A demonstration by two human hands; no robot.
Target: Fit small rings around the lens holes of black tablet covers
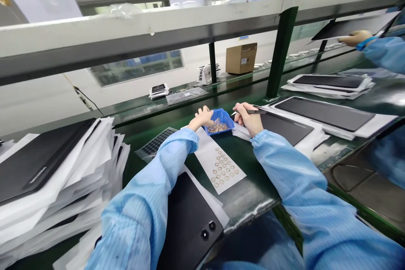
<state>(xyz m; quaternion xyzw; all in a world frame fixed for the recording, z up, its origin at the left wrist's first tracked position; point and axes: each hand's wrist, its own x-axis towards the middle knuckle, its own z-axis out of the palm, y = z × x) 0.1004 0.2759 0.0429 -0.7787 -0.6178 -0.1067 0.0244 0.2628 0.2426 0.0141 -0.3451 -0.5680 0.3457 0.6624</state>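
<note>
My left hand point(202, 118) is at the left rim of a small blue tray point(225, 114), its fingers apart. Inside the tray lie many small copper-coloured rings point(218, 125). Just right of the tray, my right hand point(248, 119) is closed around a dark, thin tool point(257, 112) that points right. A white sheet point(205, 152) with rows of pale rings point(224, 168) lies in front of the tray. Nearer to me, a black panel with two round lens openings point(190, 219) rests on white paper, partly under my left sleeve.
Black panels and white sheets are stacked high at left point(79, 168). More panels point(325, 112) lie at right. A sheet of black dots point(158, 141) is left of the tray. A shelf point(177, 21) crosses above. Another person's hand point(357, 38) holds a panel at upper right.
</note>
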